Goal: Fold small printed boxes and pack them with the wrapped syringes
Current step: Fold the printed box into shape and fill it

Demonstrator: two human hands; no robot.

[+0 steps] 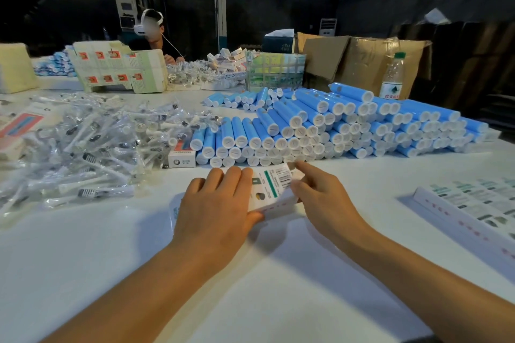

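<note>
A small white printed box (274, 189) with a barcode and a green stripe lies just above the white table (250, 301), held between both hands. My left hand (217, 206) grips its left end, fingers over the top and thumb under the near edge. At the box's right end, my right hand (320, 198) pinches it with fingers on the far flap. A heap of clear-wrapped white syringes (92, 147) covers the table's left side. Flat printed box blanks (479, 203) lie in a row at the right.
A big stack of blue tubes with white caps (320, 128) lies just beyond the hands. A folded red-and-white box (182, 154) stands by its left end. Across the table another person (156, 36) works among cartons and a water bottle (393, 78).
</note>
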